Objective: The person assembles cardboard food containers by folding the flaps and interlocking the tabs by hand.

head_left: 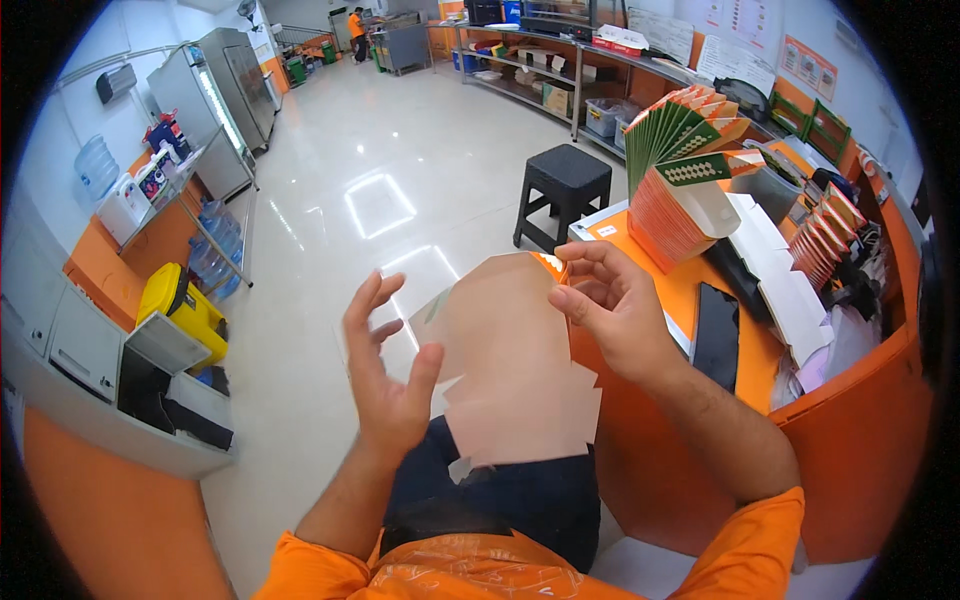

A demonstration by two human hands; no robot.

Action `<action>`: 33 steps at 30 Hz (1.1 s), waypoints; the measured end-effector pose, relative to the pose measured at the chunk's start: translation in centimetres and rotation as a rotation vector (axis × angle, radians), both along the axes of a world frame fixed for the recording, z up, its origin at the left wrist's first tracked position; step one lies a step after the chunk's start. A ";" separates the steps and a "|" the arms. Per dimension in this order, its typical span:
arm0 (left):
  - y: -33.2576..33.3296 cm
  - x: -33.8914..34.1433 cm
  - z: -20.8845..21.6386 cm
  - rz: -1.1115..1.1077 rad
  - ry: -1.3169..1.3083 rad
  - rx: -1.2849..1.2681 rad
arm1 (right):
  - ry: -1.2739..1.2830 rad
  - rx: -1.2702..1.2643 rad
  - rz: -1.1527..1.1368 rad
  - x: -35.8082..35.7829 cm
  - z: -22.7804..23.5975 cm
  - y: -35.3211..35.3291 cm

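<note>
An unfolded cardboard carton blank (510, 350), plain pale brown on the side toward me, hangs above my lap. Its upper part is rounded and its lower end has notched flaps. My right hand (615, 310) pinches its upper right edge between thumb and fingers, where a strip of orange print shows. By the left edge, my left hand (390, 375) has its fingers and thumb spread and holds nothing. To the right, a nested stack of folded orange and green cartons (685, 205) stands on the orange table (765, 370).
A dark phone (715, 335) lies on the table near white cardboard (775, 275) and more stacked cartons (827, 228). Beyond the blank stands a black stool (565, 185). At left are a yellow bin (180, 310) and grey cabinets (75, 330). Far off, a person (357, 35) stands near a counter.
</note>
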State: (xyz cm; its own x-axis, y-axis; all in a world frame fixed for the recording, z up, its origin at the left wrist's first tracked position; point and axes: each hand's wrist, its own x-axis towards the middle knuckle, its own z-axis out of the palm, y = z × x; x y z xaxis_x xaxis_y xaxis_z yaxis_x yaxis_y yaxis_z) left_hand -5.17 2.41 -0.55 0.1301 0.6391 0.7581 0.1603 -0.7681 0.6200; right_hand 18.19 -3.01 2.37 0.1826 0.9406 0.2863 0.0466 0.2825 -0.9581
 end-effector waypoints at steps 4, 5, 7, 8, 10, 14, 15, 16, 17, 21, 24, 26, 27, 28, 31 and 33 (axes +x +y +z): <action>1.4 -1.0 -2.7 -0.359 0.081 -0.621 | 0.121 0.010 -0.023 -1.4 0.1 -0.4; 1.4 -0.9 -3.0 -0.289 0.103 -0.537 | 0.111 0.085 -0.073 -1.8 -0.6 -0.2; 1.0 0.4 -2.9 -0.164 0.141 -0.384 | -0.042 0.216 -0.166 -1.5 -1.4 -0.1; 1.1 0.8 -2.9 -0.132 0.147 -0.296 | -0.181 0.279 -0.200 -0.7 -1.6 -0.3; 1.1 1.6 -2.7 -0.072 0.158 -0.115 | -0.274 0.250 -0.142 -0.3 -1.6 -0.7; 0.4 3.4 -2.7 0.028 0.320 0.114 | 0.056 -0.101 0.122 -1.8 -1.6 -1.2; -0.1 3.6 -2.7 0.026 0.345 0.119 | 0.080 -0.137 0.127 -2.0 -1.5 -1.2; -0.3 3.8 -2.6 0.023 0.369 0.123 | 0.105 -0.174 0.132 -2.1 -1.3 -1.2; -0.4 3.9 -2.6 0.021 0.375 0.124 | 0.134 -0.179 0.128 -2.0 -1.4 -1.1; -1.0 4.3 -1.8 -0.077 0.289 0.009 | 0.147 -0.169 0.055 -1.7 -1.6 -1.0; -0.6 3.9 -1.6 -0.208 0.149 -0.215 | 0.121 -0.098 -0.017 -1.7 -2.2 -0.8; -0.4 3.7 -1.9 -0.268 0.043 -0.319 | 0.096 -0.013 -0.045 -1.7 -3.0 -0.5; -0.5 3.6 -2.3 -0.286 -0.014 -0.341 | 0.077 0.042 -0.054 -1.7 -3.6 -0.3; -0.5 3.6 -2.6 -0.303 -0.071 -0.362 | 0.057 0.097 -0.063 -1.6 -4.0 -0.3; -0.5 3.6 -3.4 -0.334 -0.121 -0.368 | -0.094 0.167 -0.069 -1.5 -4.4 -0.5; -0.5 3.6 -3.2 -0.329 -0.135 -0.448 | -0.061 0.160 -0.056 -1.9 -4.3 -0.8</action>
State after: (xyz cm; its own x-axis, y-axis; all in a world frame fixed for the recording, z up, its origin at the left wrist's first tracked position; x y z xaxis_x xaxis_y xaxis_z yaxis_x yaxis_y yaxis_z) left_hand -1.55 1.94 -3.77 0.2977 0.8442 0.4458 -0.1458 -0.4213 0.8951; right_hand 16.25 -3.80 -1.92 0.2108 0.8711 0.4436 0.1231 0.4265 -0.8961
